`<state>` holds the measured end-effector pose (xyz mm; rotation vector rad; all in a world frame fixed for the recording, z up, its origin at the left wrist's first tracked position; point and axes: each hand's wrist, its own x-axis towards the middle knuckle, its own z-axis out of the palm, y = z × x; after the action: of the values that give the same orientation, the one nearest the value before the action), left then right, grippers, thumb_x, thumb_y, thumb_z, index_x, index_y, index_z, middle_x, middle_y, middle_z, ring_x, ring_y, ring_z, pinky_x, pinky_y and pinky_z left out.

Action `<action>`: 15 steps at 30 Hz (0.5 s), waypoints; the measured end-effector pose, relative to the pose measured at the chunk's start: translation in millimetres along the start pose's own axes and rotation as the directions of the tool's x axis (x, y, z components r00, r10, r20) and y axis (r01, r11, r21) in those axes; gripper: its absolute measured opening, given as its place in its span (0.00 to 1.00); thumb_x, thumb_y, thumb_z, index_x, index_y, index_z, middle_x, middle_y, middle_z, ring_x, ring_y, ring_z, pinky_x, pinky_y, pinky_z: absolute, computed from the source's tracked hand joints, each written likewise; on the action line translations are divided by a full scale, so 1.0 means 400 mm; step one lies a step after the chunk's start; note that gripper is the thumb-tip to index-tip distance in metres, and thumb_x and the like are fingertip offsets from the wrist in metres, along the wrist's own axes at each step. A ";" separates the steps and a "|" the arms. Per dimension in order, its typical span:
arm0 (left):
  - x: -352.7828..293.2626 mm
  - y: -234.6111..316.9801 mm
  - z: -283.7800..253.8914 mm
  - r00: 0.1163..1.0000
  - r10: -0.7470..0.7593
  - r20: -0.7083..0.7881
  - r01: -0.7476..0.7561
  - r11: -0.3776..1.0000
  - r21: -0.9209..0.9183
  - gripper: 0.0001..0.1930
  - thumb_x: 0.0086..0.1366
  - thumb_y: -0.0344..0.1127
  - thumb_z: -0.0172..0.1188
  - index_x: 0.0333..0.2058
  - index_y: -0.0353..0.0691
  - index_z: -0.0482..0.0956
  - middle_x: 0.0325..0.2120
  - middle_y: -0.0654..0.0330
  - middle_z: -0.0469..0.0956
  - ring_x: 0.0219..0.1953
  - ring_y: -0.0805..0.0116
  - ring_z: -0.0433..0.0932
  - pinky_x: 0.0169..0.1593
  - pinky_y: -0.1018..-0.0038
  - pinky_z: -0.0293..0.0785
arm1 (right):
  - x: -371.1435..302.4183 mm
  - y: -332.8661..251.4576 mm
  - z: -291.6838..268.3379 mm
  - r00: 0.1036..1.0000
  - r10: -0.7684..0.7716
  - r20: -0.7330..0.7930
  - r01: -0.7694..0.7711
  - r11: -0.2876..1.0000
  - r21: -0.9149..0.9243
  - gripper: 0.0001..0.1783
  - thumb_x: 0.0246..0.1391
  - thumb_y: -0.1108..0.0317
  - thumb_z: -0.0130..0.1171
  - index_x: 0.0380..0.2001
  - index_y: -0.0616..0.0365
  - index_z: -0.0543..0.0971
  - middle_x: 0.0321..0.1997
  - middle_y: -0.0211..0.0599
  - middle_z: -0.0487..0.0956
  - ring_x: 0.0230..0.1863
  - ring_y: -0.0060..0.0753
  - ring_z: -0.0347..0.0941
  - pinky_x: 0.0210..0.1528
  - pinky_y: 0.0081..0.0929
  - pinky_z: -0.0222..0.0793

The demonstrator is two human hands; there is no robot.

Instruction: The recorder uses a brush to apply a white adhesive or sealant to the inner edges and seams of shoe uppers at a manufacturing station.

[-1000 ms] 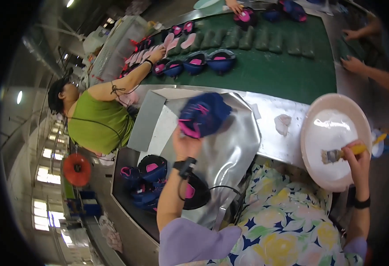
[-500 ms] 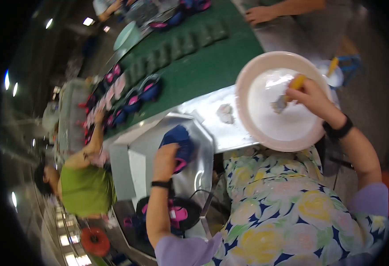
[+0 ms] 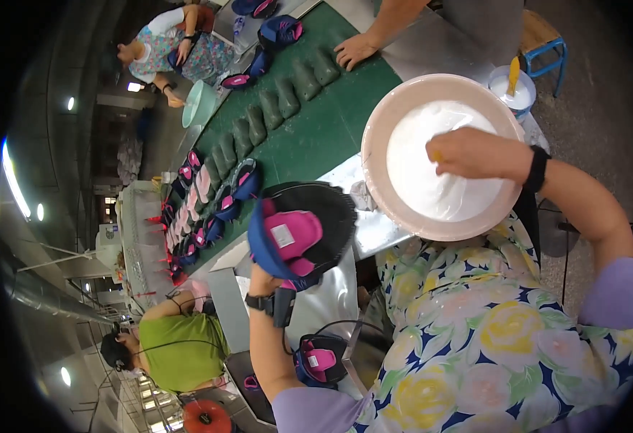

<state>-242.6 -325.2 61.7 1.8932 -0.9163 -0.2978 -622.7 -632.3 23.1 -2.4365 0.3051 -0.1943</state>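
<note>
Left hand: holding navy-and-pink shoe, at eight o'clock from basin. Right hand: closed round yellow handle, tip hidden, over white liquid; excess best wiped against rim.

- Left hand here, just left of centre, partly hidden, forearm upright below!
- And the right hand, upper right, curled tight, elbow bent!

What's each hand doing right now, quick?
Left hand: closed, holding a blue-and-pink shoe upper.
Right hand: closed around a yellow handle, mostly hidden by the fingers, over the pale pink basin.
</note>
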 end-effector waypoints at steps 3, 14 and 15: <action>0.040 0.050 0.132 0.996 0.091 0.025 -0.092 0.996 0.020 0.27 0.67 0.28 0.53 0.65 0.37 0.61 0.57 0.50 0.70 0.58 0.57 0.73 0.59 0.63 0.73 | -0.042 -0.023 -0.109 0.965 -0.015 -0.262 0.045 0.993 0.109 0.10 0.56 0.64 0.63 0.34 0.58 0.75 0.32 0.41 0.78 0.33 0.42 0.75 0.37 0.33 0.69; 0.101 0.144 0.316 0.905 0.412 0.108 -0.420 0.905 0.064 0.26 0.67 0.28 0.54 0.64 0.36 0.63 0.57 0.50 0.70 0.57 0.58 0.73 0.58 0.64 0.73 | -0.035 -0.091 -0.175 0.808 0.098 -0.581 0.093 0.953 0.289 0.19 0.52 0.58 0.66 0.28 0.64 0.73 0.23 0.46 0.77 0.26 0.46 0.75 0.32 0.36 0.69; 0.092 0.144 0.352 0.899 0.427 0.097 -0.435 0.897 0.077 0.26 0.67 0.28 0.54 0.63 0.36 0.63 0.57 0.50 0.70 0.57 0.58 0.74 0.58 0.64 0.73 | -0.035 -0.096 -0.164 0.807 0.093 -0.583 0.100 0.951 0.291 0.19 0.52 0.58 0.66 0.28 0.64 0.73 0.23 0.46 0.77 0.26 0.46 0.75 0.32 0.36 0.69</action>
<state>-322.8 -459.1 47.5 1.7142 -1.3946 -0.0576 -644.0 -639.3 97.2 -2.0040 0.4997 -0.9471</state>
